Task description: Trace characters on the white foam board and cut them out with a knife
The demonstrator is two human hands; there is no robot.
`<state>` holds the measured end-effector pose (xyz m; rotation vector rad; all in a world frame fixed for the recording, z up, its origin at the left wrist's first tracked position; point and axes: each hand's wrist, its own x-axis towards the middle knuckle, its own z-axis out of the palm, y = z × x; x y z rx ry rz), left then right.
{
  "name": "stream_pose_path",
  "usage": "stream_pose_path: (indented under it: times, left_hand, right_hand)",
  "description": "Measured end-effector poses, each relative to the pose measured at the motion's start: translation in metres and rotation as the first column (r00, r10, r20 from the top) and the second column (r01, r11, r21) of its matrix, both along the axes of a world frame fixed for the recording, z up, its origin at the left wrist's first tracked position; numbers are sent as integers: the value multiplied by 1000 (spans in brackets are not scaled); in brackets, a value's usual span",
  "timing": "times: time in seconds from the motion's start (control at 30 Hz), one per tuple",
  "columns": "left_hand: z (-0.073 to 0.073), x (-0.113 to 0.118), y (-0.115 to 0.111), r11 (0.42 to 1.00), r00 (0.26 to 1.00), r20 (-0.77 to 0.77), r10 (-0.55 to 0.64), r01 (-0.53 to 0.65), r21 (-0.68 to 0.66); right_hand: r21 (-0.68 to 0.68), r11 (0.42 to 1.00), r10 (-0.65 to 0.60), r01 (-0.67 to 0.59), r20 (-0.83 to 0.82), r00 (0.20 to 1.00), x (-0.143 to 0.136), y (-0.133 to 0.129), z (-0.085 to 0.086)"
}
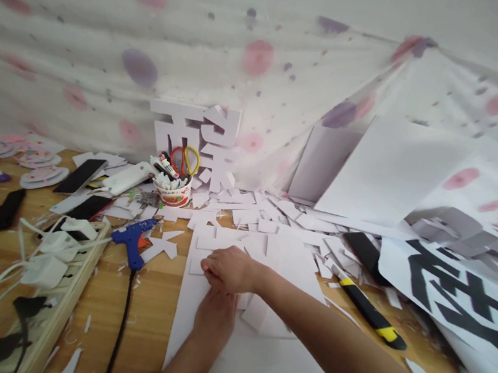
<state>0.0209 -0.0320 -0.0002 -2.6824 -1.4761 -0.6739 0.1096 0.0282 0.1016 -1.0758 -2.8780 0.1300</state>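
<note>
Our right hand (pixel 231 268) sits at one o'clock from our left hand (pixel 216 317), fingers curled; we can't tell what they grip. The sheet (pixel 261 365) beneath runs twelve-to-six.

The left hand (pixel 218 311) and right hand (pixel 230 270) are bare, as are the slender left forearm (pixel 178 368) and right forearm (pixel 314 323), each narrowing smoothly toward the wrist. A tiny red spot (pixel 205 267) shows at one fingertip, too small to identify.
</note>
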Motion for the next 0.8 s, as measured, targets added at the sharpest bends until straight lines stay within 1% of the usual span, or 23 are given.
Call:
stream_pose_path:
  times: [0.1,0.17,0.27,0.37,0.47,0.53,0.57,0.6,0.63,0.67,0.7,0.73,0.77,0.8]
  left_hand:
    - [-2,0,0,1000,999,-33,-6,5,-10]
    - [-1,0,0,999,997,-68,-30,29,-15]
    - [-1,-1,2,996,988,-131,-85,83,-15]
    - [-6,-2,4,994,978,-178,-107,110,4]
    - [-14,-1,5,993,977,-188,-100,109,38]
    - [-18,-1,6,989,976,-180,-120,134,63]
    - [-19,-1,6,987,977,-174,-126,141,77]
    - [-20,-1,7,986,979,-164,-123,139,93]
    - [-20,-1,8,985,981,-153,-117,134,107]
    - [-19,-2,8,985,984,-140,-109,125,118]
    - [-19,-2,9,986,987,-124,-98,114,123]
    - [-19,-3,10,987,990,-107,-92,105,121]
    - [-20,-4,10,989,991,-91,-93,103,109]
    - [-22,-4,11,990,992,-75,-97,104,91]
  right_hand:
    - [14,1000,2,-2,31,1000,-6,4,-1]
    - [10,1000,-5,5,43,999,-8,6,-2]
    - [-12,1000,-15,16,64,998,-9,10,-2]
    - [-47,998,-47,50,63,997,-9,14,-3]
    - [-120,986,-119,118,1,993,-4,18,-5]
    - [-207,961,-212,185,-114,971,1,19,-9]
    - [-272,936,-286,225,-210,935,3,19,-12]
    - [-357,899,-377,255,-328,866,6,18,-16]
    - [-459,850,-472,258,-449,759,8,18,-21]
    - [-562,797,-561,223,-550,619,10,17,-27]
    - [-647,747,-629,152,-616,474,12,16,-33]
    - [-707,705,-677,60,-644,357,13,15,-40]
    - [-739,673,-705,-24,-651,283,14,13,-48]
    - [-752,654,-718,-84,-652,244,15,11,-55]
